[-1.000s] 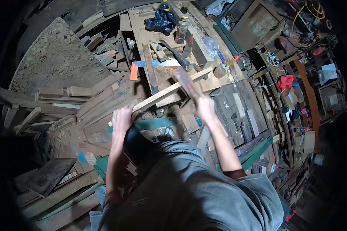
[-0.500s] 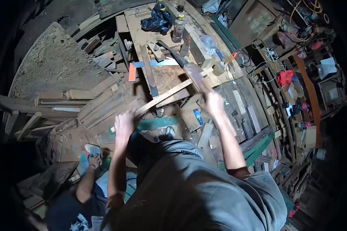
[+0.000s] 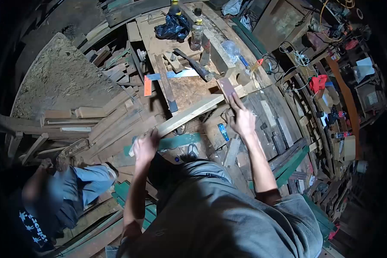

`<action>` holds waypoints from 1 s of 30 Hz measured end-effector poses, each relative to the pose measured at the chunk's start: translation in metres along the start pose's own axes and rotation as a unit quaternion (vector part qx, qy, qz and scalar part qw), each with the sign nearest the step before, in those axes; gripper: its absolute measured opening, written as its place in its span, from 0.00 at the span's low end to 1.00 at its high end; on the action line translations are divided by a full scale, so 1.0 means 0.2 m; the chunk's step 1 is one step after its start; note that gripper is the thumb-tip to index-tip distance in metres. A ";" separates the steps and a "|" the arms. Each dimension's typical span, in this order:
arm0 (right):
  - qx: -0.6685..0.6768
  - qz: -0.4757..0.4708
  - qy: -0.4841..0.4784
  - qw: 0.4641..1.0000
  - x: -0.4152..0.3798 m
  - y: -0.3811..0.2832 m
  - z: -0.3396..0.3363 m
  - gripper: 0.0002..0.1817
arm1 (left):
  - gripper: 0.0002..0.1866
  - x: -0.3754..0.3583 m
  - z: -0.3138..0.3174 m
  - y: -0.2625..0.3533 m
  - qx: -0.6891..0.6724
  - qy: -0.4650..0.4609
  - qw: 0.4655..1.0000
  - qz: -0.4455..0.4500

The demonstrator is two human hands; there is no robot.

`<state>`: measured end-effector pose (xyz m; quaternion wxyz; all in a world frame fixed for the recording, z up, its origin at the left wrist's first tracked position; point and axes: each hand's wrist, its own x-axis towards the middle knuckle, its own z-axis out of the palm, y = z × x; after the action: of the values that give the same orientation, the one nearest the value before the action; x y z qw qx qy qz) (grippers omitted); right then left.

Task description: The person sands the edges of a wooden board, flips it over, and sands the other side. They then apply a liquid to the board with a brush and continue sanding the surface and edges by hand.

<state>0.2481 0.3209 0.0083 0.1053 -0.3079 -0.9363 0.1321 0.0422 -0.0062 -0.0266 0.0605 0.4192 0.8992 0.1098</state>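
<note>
My left hand (image 3: 145,146) is closed round the near end of a long pale wooden strip (image 3: 189,114), which slants up to the right onto the bench. My right hand (image 3: 242,117) holds a flat brownish sanding block (image 3: 226,89), fingers pressed on its lower end, over the strip's far end. Behind the strip a dark-handled tool (image 3: 193,64) lies on the bench, beside a steel square with an orange stock (image 3: 148,86). A dark-tipped wooden bar (image 3: 165,81) crosses the square's blade.
A black plastic bag (image 3: 173,28) and a bottle (image 3: 196,36) stand at the bench's back. A blue tube (image 3: 223,132) lies right of the strip. Another person (image 3: 51,189) sits at lower left. Stacked boards (image 3: 116,118) lie at left; cables (image 3: 296,60) hang at right.
My right hand and the block have shifted slightly, and the strip shows a broader face. The other person has moved left and sits farther back from me.
</note>
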 end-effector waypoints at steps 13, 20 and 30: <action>0.008 0.008 -0.012 1.000 -0.02 0.08 -0.03 0.45 | 0.11 0.02 0.00 0.01 0.021 -0.009 1.000 -0.005; 0.070 -0.166 -0.049 0.982 -0.25 -0.57 0.15 0.51 | 0.17 0.11 -0.14 0.01 0.023 -0.040 0.999 -0.016; 0.031 -0.014 0.079 0.996 0.07 0.02 0.22 0.44 | 0.17 0.14 -0.09 -0.04 0.037 -0.035 0.999 0.003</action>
<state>0.2266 0.3236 -0.0336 0.1901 -0.3008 -0.9248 0.1348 0.0152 0.0086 -0.0115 0.0762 0.4272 0.8988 0.0613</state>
